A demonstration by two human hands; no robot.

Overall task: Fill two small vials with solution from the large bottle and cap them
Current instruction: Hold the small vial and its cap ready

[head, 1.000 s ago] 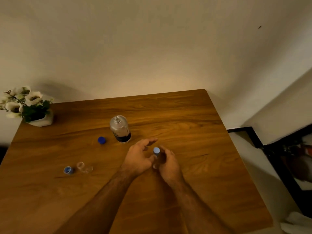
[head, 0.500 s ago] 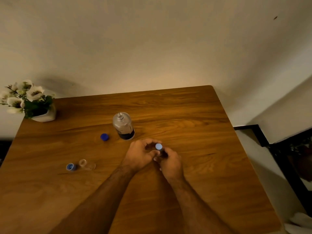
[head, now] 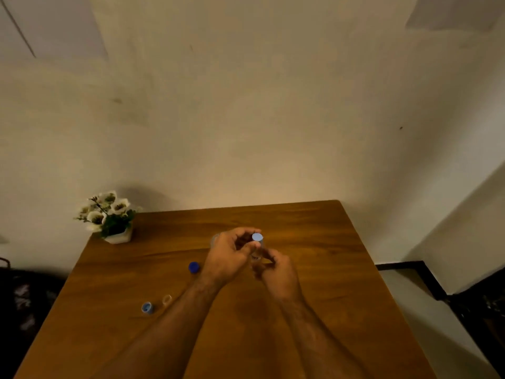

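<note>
Nearest, two bare forearms reach over the wooden desk (head: 314,242) toward 12 o'clock. At about 9 o'clock of the left forearm a light-blue vial cap (head: 147,307) lies open side up, and just beside it, at its 3 o'clock, an uncapped clear vial (head: 166,299) lies partly hidden by that forearm. Farther in, the right hand (head: 276,272) grips the body of a second small vial (head: 257,254), held upright above the desk centre. The left hand (head: 228,255) curls over the vial's top, its thumb and fingers pinching the light-blue cap (head: 257,237) seated on the vial's mouth. At 9 o'clock of the left hand a dark-blue bottle cap (head: 193,266) rests on the desk. The large bottle (head: 214,237) stands behind the left hand, almost wholly hidden, only a blurred edge showing. Farthest, at the desk's 10 o'clock corner, stands a white pot of white flowers (head: 109,217) against the plain wall (head: 246,119).
</note>
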